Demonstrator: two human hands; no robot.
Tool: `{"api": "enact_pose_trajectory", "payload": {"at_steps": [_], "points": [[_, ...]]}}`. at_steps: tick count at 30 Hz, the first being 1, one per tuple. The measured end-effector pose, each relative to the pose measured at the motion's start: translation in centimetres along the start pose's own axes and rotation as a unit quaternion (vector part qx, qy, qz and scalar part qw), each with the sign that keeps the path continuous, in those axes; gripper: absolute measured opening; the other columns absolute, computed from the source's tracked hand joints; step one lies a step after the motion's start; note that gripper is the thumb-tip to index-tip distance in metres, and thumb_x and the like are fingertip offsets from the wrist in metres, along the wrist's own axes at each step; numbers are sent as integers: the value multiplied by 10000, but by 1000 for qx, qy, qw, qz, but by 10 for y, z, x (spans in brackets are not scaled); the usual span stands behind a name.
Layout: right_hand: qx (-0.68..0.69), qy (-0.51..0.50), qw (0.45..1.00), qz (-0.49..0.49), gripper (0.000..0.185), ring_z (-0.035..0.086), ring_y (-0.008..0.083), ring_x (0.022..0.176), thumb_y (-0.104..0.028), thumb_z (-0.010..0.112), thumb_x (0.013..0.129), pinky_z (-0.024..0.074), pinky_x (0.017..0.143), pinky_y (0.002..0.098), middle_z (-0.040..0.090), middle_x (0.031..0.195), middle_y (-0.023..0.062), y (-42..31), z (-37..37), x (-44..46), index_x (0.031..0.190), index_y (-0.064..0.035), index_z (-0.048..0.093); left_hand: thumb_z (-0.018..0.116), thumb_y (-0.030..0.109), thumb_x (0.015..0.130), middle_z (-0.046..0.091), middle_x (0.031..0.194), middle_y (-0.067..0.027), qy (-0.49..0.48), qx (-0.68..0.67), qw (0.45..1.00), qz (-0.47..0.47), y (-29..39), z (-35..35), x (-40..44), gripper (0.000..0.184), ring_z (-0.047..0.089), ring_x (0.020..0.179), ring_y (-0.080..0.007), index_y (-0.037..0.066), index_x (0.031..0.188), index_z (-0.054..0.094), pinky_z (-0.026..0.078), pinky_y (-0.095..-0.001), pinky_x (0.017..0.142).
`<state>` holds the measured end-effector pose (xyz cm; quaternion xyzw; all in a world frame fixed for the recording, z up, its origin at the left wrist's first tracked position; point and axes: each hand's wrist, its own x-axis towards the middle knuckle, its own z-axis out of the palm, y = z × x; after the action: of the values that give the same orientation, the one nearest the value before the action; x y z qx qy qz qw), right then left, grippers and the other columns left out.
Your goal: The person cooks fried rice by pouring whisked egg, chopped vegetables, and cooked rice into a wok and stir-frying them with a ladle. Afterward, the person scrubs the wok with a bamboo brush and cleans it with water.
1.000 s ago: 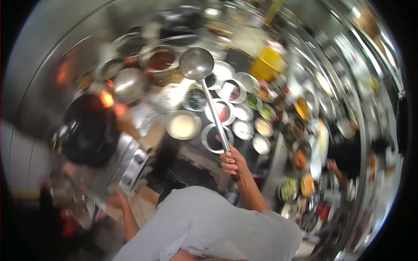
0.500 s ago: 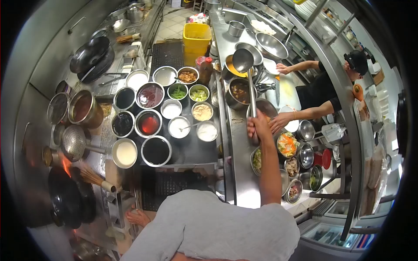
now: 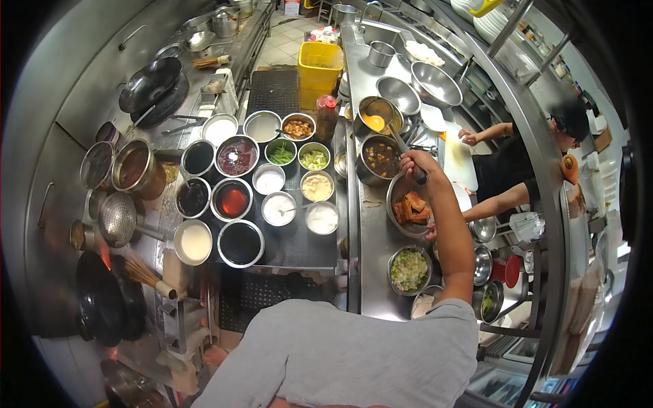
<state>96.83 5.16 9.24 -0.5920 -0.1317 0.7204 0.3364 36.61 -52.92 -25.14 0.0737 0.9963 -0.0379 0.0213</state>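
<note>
My right hand [image 3: 423,165] is wrapped round the dark handle of a long ladle [image 3: 399,139]. The ladle's head is down in a steel pot of yellow-orange contents [image 3: 377,117]. Just below it stands a pot of dark liquid with pieces [image 3: 381,158], and beside my forearm a bowl of reddish-brown fried pieces [image 3: 411,207]. My left hand [image 3: 215,355] is at the lower left, beside the stove front; its fingers are mostly hidden by the grey shirt.
Several round containers of sauces and ingredients surround a red sauce [image 3: 232,200]. A flame [image 3: 105,256] burns by dark woks [image 3: 102,299]. Across the counter, a co-worker [image 3: 507,160] in black reaches over a cutting board [image 3: 459,160]. A yellow bin [image 3: 320,68] stands beyond.
My right hand has moved up and right, and the ladle's head has gone down into the yellow-orange pot. The co-worker's upper hand has shifted right. The left hand is now more hidden.
</note>
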Motion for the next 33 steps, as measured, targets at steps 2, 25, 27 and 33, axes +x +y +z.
{"api": "enact_pose_trajectory", "payload": {"at_steps": [2,25,27,33], "points": [[49,4,999,7,227,434,2,405,-125,490,940,411,369,156,492,581,-74,-3,3,-10,716,-143,459,538,398,914,525,1182,-220,-16,20,999,-27,-8,3,-4,486,506,1101,-403,-18,1162,576,401,-535,915],[196,-205,959,22,214,461,36,454,-124,442,952,444,404,180,442,573,-63,-1,-19,12,750,-75,490,535,362,920,554,1164,-227,-172,-32,984,-35,23,27,-2,455,532,1087,-394,-25,1153,586,429,-522,896],[231,-216,949,8,174,456,38,460,-120,439,954,441,406,180,438,576,-61,10,-19,3,827,-27,515,535,359,920,557,1162,-227,-178,-30,982,-47,19,28,-7,452,534,1086,-393,-26,1152,587,431,-521,895],[355,-254,899,-25,274,429,35,466,-95,440,945,413,410,171,441,628,-26,32,-23,-11,1103,126,477,534,350,922,564,1157,-229,-191,-23,980,-61,13,29,-17,444,541,1082,-391,-28,1149,589,439,-517,890]]}}
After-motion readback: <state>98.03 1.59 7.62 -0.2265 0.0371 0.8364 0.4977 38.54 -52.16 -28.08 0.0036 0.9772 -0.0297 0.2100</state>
